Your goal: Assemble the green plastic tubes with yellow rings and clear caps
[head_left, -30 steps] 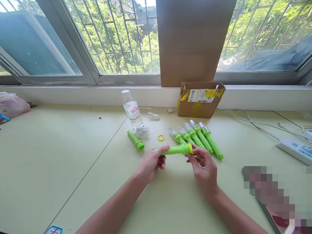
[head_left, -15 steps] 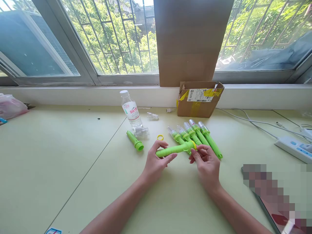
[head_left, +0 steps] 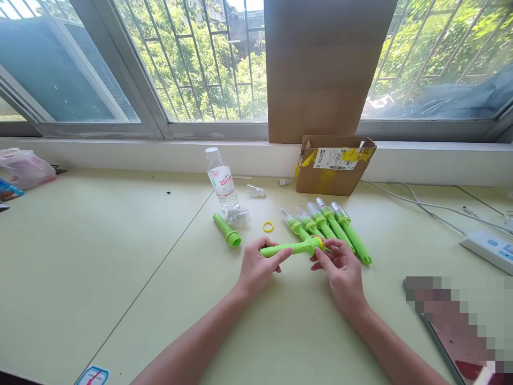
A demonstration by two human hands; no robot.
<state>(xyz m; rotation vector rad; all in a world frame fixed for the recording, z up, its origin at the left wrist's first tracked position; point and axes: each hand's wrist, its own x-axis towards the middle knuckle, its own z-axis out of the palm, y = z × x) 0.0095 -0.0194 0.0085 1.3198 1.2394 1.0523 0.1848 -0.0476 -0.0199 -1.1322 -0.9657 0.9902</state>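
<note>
My left hand (head_left: 256,266) is closed around the narrow end of a green plastic tube (head_left: 295,248), held nearly level above the table. At the tube's wider right end sits a yellow ring (head_left: 320,243), which the fingers of my right hand (head_left: 342,270) pinch. Part of that end is hidden by my fingertips. Just behind lie several green tubes with clear caps (head_left: 352,235), side by side. A loose yellow ring (head_left: 267,231) rests beyond my left hand. To its left is another green tube (head_left: 226,231), uncapped, with its threaded mouth facing me.
Clear ribbed caps (head_left: 239,215) lie by a water bottle (head_left: 223,187). A small white-ended piece (head_left: 284,182) is near the cardboard box (head_left: 331,179). On the right are a power strip (head_left: 487,250), cables and a partly blurred dark device (head_left: 435,339). A plastic bag (head_left: 26,168) sits far left.
My view has shifted slightly, so the table things appear further right. The held tube has rolled a little between my hands, and both hands keep their grip.
</note>
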